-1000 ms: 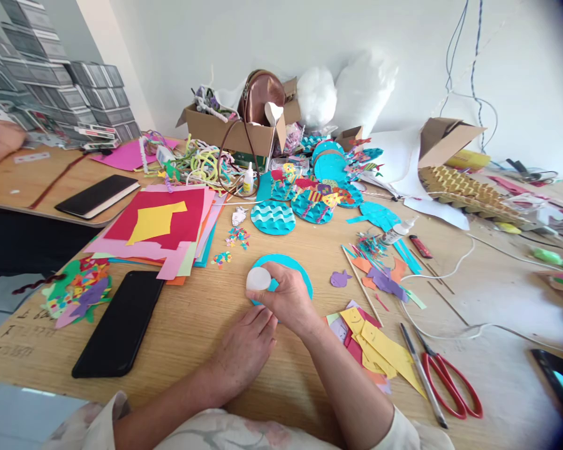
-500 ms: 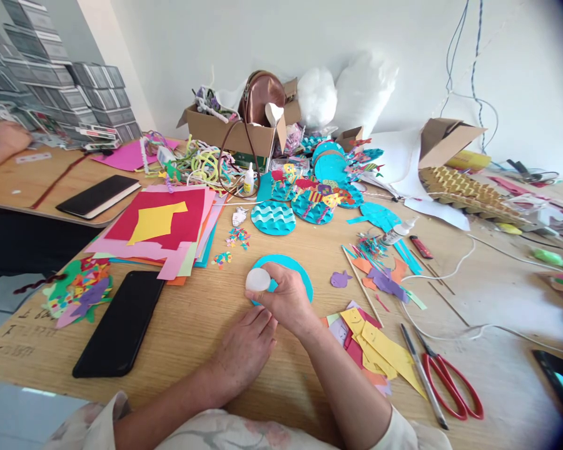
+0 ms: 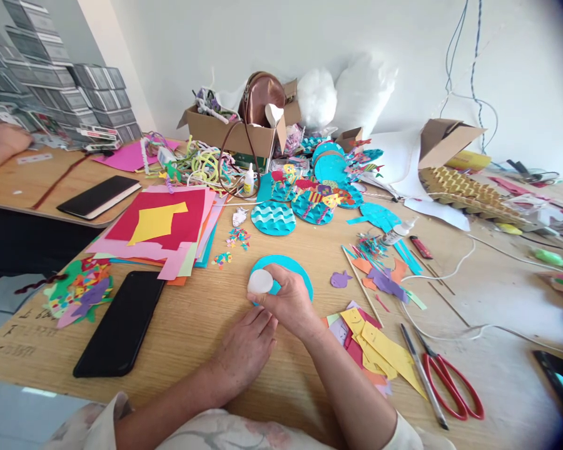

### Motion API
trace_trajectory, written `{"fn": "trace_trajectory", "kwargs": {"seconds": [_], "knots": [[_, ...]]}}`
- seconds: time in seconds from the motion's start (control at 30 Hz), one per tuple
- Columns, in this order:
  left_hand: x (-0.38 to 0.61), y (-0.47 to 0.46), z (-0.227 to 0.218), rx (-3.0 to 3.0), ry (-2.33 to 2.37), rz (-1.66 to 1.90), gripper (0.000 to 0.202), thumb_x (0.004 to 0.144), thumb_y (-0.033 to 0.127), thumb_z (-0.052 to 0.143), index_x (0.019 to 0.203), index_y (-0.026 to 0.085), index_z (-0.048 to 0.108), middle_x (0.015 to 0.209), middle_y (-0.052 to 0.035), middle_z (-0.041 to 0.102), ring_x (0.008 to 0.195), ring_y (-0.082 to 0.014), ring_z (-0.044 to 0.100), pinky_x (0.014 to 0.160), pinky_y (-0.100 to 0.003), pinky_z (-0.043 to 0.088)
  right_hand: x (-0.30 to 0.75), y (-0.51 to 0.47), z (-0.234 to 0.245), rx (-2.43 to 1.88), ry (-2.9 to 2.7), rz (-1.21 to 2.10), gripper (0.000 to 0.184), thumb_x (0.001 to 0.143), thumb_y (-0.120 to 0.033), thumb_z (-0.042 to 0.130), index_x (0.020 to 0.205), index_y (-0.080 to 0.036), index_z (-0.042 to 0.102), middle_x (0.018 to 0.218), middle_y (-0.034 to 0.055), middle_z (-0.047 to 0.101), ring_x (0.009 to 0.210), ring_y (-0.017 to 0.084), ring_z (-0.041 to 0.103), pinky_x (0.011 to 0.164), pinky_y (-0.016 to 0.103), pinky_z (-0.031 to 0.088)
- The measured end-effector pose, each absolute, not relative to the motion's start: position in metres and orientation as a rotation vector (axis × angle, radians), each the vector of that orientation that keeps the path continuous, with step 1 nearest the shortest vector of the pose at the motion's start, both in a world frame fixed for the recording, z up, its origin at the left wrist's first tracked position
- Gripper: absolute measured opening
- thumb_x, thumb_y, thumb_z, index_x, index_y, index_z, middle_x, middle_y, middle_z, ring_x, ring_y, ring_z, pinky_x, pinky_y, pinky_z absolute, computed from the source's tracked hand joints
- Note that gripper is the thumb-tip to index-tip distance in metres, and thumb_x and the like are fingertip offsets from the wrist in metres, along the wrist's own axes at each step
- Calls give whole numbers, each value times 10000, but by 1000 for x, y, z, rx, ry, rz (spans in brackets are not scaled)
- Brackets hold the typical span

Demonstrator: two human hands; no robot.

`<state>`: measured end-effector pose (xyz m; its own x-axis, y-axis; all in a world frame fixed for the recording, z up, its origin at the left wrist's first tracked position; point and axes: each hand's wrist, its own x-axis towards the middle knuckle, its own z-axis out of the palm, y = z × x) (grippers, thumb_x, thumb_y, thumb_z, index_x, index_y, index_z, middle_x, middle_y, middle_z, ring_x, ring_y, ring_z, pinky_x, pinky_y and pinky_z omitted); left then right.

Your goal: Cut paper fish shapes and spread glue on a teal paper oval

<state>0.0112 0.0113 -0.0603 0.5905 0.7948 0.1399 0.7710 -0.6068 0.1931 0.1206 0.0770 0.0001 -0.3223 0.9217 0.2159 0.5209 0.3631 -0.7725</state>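
Observation:
My right hand point(image 3: 293, 300) is closed around a white glue bottle point(image 3: 261, 282), its round base turned up toward me; the nozzle end is hidden beneath. Under that hand lies a blue cardboard disc point(image 3: 304, 278), partly covered. My left hand point(image 3: 246, 344) rests palm down on the table, fingers stretched out, its fingertips at the near edge of the disc and close beside the right hand. A purple paper fish point(image 3: 340, 279) lies right of the disc. Beyond it are small paper confetti bits point(image 3: 222, 259) and a disc with wavy strips point(image 3: 273, 219).
Stacked coloured paper point(image 3: 169, 219) and a black phone point(image 3: 119, 325) lie left. Paper scraps point(image 3: 380, 344), a pen point(image 3: 425, 378) and red-handled scissors point(image 3: 450, 384) lie right. Decorated blue discs point(image 3: 312, 206) and a cardboard box point(image 3: 234, 134) stand behind. A co-worker's hand point(image 3: 9, 137) is far left.
The glue bottle's base has shifted very slightly to the right and the right hand with it. My left hand and the disc stay in place.

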Motion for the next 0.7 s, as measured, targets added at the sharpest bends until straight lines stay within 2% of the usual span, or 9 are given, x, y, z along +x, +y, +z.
{"fn": "trace_trajectory", "kwargs": {"seconds": [0.17, 0.4, 0.7], "knots": [[11, 11, -63, 2720, 1339, 351, 248, 812, 122, 489, 1054, 95, 529, 1079, -120, 630, 1066, -256, 554, 951, -397, 425, 124, 77, 5, -1300, -2033, 836, 145, 689, -251, 674, 736, -186, 554, 700, -24, 567, 654, 133, 510, 593, 222, 371], [10, 10, -65, 2754, 1347, 391, 269, 823, 135, 484, 1088, 94, 508, 1092, -132, 626, 1088, -258, 545, 957, -411, 413, 127, 79, 7, -1342, -1945, 930, 195, 690, -229, 666, 859, -181, 581, 770, -2, 613, 713, 150, 541, 649, 247, 407], [10, 9, -66, 2758, 1355, 383, 288, 822, 136, 490, 1107, 91, 508, 1117, -123, 617, 1114, -250, 526, 972, -386, 393, 127, 80, 6, -1319, -1972, 890, 179, 668, -225, 686, 805, -176, 583, 738, -10, 574, 696, 146, 524, 634, 239, 397]]}}
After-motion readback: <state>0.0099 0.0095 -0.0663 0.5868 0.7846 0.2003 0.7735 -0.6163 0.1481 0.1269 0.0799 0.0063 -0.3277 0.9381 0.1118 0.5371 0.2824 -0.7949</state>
